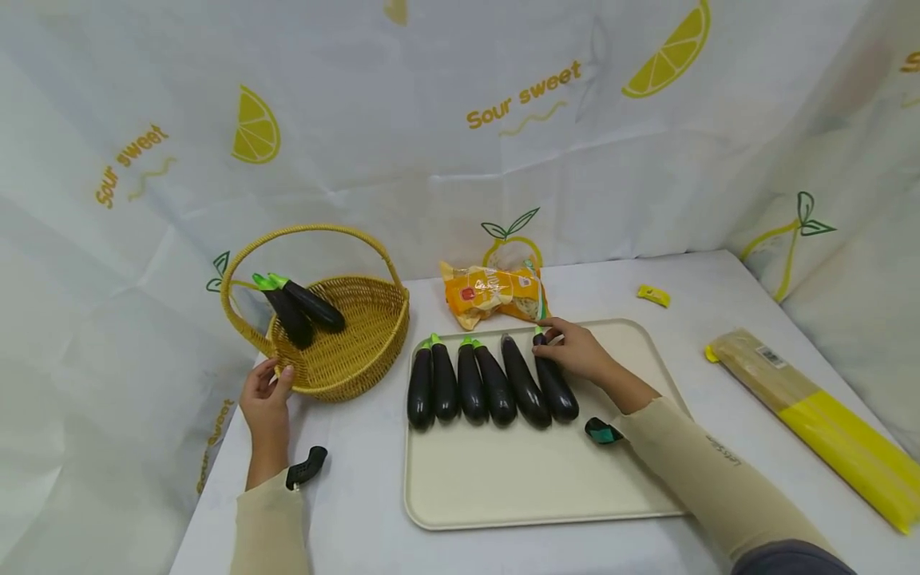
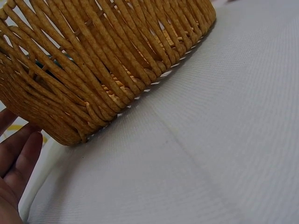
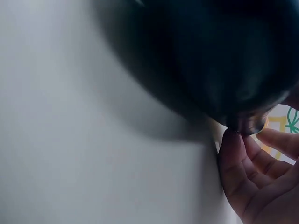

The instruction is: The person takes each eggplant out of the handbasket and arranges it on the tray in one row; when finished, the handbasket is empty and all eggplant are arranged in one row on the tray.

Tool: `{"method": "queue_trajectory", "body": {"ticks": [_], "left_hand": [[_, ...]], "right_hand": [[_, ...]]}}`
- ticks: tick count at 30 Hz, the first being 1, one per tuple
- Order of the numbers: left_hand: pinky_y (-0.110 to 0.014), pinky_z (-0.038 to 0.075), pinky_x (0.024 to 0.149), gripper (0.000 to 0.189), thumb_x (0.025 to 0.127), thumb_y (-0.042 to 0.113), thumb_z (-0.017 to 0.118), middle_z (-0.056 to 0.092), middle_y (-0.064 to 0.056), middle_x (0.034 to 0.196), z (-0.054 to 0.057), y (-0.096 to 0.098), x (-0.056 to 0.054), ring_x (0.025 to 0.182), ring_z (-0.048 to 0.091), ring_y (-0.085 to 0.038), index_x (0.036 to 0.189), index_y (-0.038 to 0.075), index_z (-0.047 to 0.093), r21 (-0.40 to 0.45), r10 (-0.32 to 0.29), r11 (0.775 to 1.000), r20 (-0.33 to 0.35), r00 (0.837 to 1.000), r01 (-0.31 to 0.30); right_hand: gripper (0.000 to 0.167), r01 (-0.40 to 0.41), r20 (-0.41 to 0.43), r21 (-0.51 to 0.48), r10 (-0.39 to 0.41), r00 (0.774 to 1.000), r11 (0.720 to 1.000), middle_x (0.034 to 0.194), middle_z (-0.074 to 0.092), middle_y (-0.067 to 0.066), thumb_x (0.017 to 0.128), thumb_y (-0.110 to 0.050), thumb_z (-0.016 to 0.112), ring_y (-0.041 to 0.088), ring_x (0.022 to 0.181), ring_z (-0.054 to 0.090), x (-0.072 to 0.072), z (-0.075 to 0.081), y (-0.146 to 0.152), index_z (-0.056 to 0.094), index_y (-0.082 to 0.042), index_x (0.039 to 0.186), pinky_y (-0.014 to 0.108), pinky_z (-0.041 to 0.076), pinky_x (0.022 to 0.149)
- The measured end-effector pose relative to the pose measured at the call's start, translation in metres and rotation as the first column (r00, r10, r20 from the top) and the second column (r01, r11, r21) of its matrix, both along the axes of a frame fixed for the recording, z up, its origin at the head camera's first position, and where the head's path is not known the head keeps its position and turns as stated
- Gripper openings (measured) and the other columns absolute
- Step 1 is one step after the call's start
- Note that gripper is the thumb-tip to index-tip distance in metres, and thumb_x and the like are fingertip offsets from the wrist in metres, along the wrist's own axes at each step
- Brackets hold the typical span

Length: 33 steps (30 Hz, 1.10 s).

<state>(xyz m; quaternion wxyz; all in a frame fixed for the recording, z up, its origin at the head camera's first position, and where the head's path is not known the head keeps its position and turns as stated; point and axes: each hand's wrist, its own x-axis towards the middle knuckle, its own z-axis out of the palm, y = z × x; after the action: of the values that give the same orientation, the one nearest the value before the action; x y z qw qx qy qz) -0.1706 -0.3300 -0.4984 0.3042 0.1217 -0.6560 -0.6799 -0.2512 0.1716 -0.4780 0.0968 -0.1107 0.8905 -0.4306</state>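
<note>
My left hand [image 1: 267,403] is at the near left end of a yellow wicker basket [image 1: 359,383]. Its fingertips touch the basket's edge, with the thumb apart from the other fingers in the left wrist view. Two dark eggplants [image 1: 305,307] with green stems lie in the basket. On a cream tray [image 1: 532,479], several eggplants [image 1: 470,387] stand side by side in a row, stems toward the back. My right hand [image 1: 578,351] pinches the rightmost eggplant [image 1: 555,387] near its stem end. In the right wrist view that eggplant [image 3: 224,56] looms large and dark above the fingertips.
Behind the tray lies an orange food packet [image 1: 496,291]. A small yellow packet [image 1: 654,296] is at the back right. A long yellow and clear package [image 1: 812,415] lies along the right side. White printed cloth [image 1: 431,96] hangs behind the white table.
</note>
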Motion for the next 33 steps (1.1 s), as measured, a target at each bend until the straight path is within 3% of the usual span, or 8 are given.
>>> {"method": "queue_trajectory", "body": {"ticks": [4,8,13,17,21,26,29,33], "left_hand": [[-0.016,0.048,0.079,0.039,0.089,0.008,0.071,0.059,-0.008,0.118,0.000,0.000,0.002,0.099,0.057,-0.018,0.122,-0.007,0.056,-0.005,0.007,1.000,-0.018,1.000,-0.007],[-0.016,0.048,0.079,0.040,0.089,0.009,0.071,0.059,-0.008,0.119,0.000,-0.001,0.002,0.100,0.057,-0.018,0.123,-0.006,0.056,-0.012,0.007,1.000,-0.020,1.000,-0.008],[-0.016,0.048,0.079,0.039,0.089,0.011,0.072,0.060,-0.006,0.118,0.001,-0.004,0.003,0.099,0.058,-0.018,0.122,-0.004,0.057,-0.019,0.015,1.000,0.002,1.000,-0.015],[-0.015,0.048,0.076,0.039,0.089,0.011,0.072,0.060,-0.005,0.115,0.003,-0.006,0.005,0.094,0.058,-0.017,0.121,-0.006,0.057,-0.028,0.043,0.999,-0.001,0.999,-0.043],[-0.015,0.049,0.075,0.040,0.089,0.011,0.072,0.060,-0.006,0.114,0.003,-0.007,0.004,0.093,0.058,-0.018,0.121,-0.006,0.056,-0.024,0.041,0.999,0.001,0.999,-0.041],[-0.015,0.049,0.076,0.041,0.089,0.014,0.073,0.059,-0.005,0.116,0.002,-0.004,0.003,0.095,0.057,-0.017,0.121,-0.004,0.057,-0.029,0.029,0.999,0.027,0.999,-0.028],[-0.016,0.049,0.076,0.040,0.088,0.012,0.073,0.059,-0.007,0.116,0.001,-0.001,0.001,0.095,0.057,-0.019,0.121,-0.006,0.057,-0.012,0.024,1.000,0.016,1.000,-0.024],[-0.016,0.049,0.077,0.041,0.089,0.013,0.073,0.059,-0.006,0.118,0.001,0.002,0.000,0.097,0.057,-0.019,0.121,-0.005,0.056,-0.015,0.017,1.000,0.026,1.000,-0.017]], "right_hand": [[0.057,-0.020,-0.042,0.065,0.022,0.999,0.998,0.109,0.061,0.013,0.091,-0.031,0.068,0.024,0.089,0.062,-0.003,-0.002,-0.004,0.051,-0.002,0.137,0.037,0.049,0.072],[0.055,-0.019,-0.055,0.076,0.023,0.998,0.997,0.109,0.061,0.012,0.092,-0.032,0.067,0.020,0.081,0.063,-0.005,0.004,-0.006,0.052,-0.002,0.135,0.033,0.051,0.065],[0.047,-0.023,-0.099,0.045,0.028,0.995,0.999,0.109,0.062,0.011,0.093,-0.024,0.066,0.020,0.078,0.063,-0.011,0.023,-0.016,0.054,-0.002,0.133,0.033,0.052,0.062],[0.044,-0.102,-0.127,0.059,0.109,0.986,0.993,0.107,0.063,0.007,0.092,-0.023,0.067,0.021,0.088,0.060,-0.017,0.044,-0.047,0.058,-0.003,0.130,0.034,0.052,0.070],[0.042,-0.230,-0.169,0.091,0.243,0.955,0.969,0.108,0.064,0.007,0.093,-0.024,0.067,0.020,0.091,0.059,-0.023,0.065,-0.087,0.059,-0.005,0.129,0.035,0.051,0.077],[0.039,-0.371,-0.227,0.141,0.395,0.890,0.918,0.107,0.063,0.005,0.094,-0.024,0.066,0.015,0.087,0.060,-0.030,0.085,-0.139,0.060,-0.007,0.129,0.031,0.050,0.076],[0.038,-0.423,-0.245,0.172,0.454,0.856,0.890,0.107,0.063,0.003,0.094,-0.025,0.065,0.013,0.087,0.060,-0.035,0.093,-0.169,0.060,-0.009,0.129,0.028,0.050,0.075],[0.038,-0.462,-0.232,0.183,0.495,0.837,0.868,0.111,0.063,0.003,0.095,-0.024,0.063,0.013,0.093,0.060,-0.042,0.099,-0.206,0.059,-0.010,0.130,0.026,0.049,0.080]]}}
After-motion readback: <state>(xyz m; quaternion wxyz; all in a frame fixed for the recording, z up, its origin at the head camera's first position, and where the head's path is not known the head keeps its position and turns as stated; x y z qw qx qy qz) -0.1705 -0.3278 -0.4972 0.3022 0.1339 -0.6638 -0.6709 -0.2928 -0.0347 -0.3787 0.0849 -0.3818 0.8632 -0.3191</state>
